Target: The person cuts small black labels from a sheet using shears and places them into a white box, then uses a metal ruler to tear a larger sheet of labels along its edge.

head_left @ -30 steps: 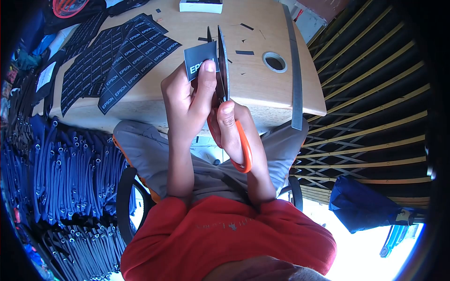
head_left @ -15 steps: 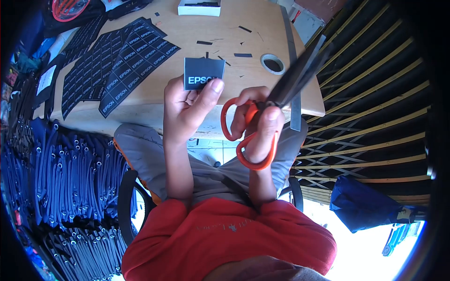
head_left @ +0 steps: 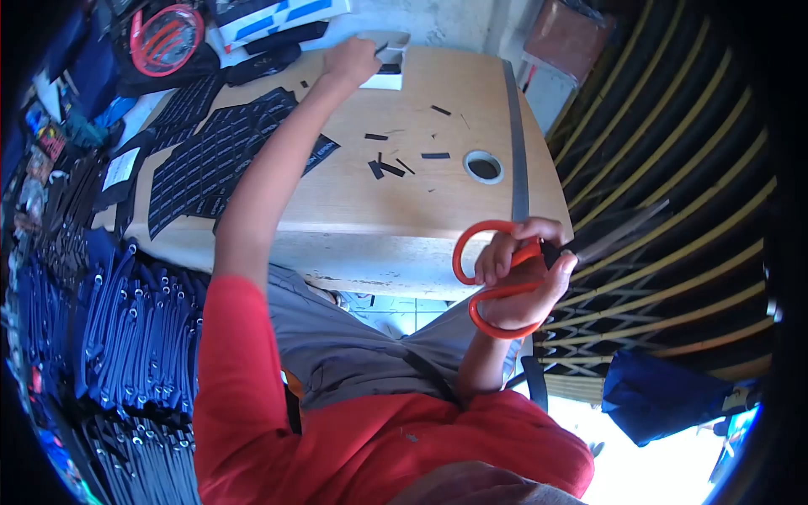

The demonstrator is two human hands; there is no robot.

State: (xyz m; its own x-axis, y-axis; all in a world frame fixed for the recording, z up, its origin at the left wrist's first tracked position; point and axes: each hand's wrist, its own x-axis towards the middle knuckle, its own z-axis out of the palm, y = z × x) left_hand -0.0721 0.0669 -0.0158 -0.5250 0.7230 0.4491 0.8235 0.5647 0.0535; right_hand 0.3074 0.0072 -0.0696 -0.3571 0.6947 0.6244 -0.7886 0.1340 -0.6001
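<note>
My left hand reaches to the back of the table, its fingers closed on a small dark label at the edge of a white box. Dark pieces lie inside that box. Out to the right, past the table's front edge, my right hand grips scissors by their orange handles. The blades point right and up, blurred by motion. Left of centre, sheets of black EPSON labels overlap on the table, partly hidden behind my left forearm.
Several black offcuts are scattered mid-table, near a round cable hole. A dark grey strip runs down the table's right side. Blue straps hang at the left. A folding metal gate stands at the right.
My left hand has moved from in front of me, where it held up an EPSON label, to the white box at the back. The right hand has shifted right and lower with the scissors.
</note>
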